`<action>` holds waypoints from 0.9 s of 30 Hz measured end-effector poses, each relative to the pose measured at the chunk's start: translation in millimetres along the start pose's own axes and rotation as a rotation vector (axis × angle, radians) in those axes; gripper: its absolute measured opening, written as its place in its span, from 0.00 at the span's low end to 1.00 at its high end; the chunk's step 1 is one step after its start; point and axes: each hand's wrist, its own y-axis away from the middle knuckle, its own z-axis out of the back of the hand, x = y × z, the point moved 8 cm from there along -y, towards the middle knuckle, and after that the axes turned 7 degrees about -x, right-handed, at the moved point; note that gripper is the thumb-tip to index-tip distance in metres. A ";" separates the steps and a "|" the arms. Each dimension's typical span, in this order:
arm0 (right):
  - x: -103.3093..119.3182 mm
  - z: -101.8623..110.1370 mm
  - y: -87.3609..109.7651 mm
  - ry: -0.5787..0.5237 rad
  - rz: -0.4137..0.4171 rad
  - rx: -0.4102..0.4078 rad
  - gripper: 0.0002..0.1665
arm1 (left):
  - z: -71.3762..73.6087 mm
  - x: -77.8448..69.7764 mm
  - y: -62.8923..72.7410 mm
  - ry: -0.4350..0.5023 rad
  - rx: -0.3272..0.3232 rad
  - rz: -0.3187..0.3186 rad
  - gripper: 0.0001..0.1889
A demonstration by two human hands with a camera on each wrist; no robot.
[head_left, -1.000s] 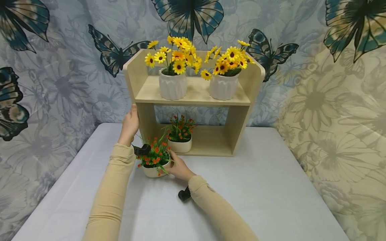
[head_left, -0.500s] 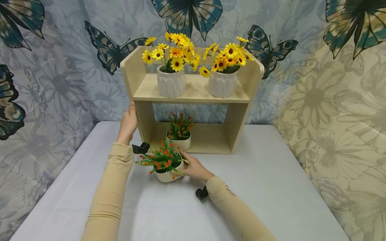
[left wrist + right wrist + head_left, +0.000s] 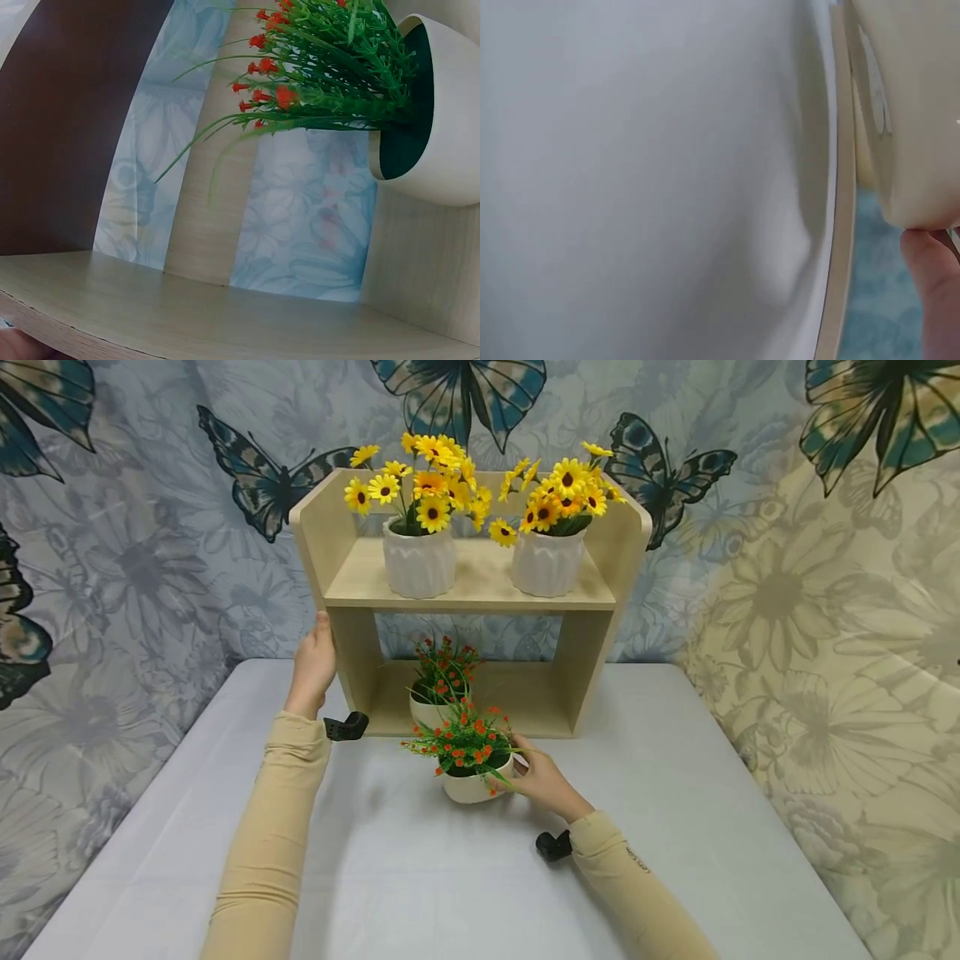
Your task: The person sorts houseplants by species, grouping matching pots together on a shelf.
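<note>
My right hand (image 3: 551, 783) grips the right side of a cream pot holding a plant with small orange-red flowers (image 3: 472, 735). In the right wrist view, a fingertip (image 3: 926, 255) presses the lower edge of this pot (image 3: 922, 135), which hangs above the white cloth in front of the shelf. My left hand (image 3: 311, 664) rests against the outer left side panel of a pale wooden two-tier shelf (image 3: 468, 603), fingers pointing up. A similar red-flowered potted plant (image 3: 429, 713) stands at the left of the lower compartment, partly hidden behind the held one; the left wrist view shows its pot (image 3: 450, 120) close up.
On the upper tier, two white pots with yellow flowers (image 3: 420, 564) (image 3: 549, 564) stand side by side. A white cloth (image 3: 420, 877) covers the table. Butterfly-patterned fabric (image 3: 150, 552) hangs behind and to both sides. Black wrist mounts (image 3: 553, 846) stick out from both sleeves.
My right hand has carried the held potted plant rightward, from beside the left forearm to in front of the shelf's middle. The left hand stays on the side panel.
</note>
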 end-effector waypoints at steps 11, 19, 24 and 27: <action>-28.9 62.2 -15.6 0.037 -0.048 -0.189 0.57 | 1.7 -2.1 2.2 -0.010 0.000 0.003 0.43; -34.4 71.8 -39.9 -0.123 -0.052 -0.224 0.58 | 0.2 0.3 3.0 -0.011 0.009 0.012 0.43; -32.4 75.0 -51.6 -0.163 -0.006 -0.266 0.55 | 0.7 -1.2 3.6 -0.009 0.003 0.008 0.43; -33.3 76.7 -57.1 -0.132 -0.003 -0.306 0.54 | 1.2 -1.8 4.0 -0.012 0.000 0.005 0.43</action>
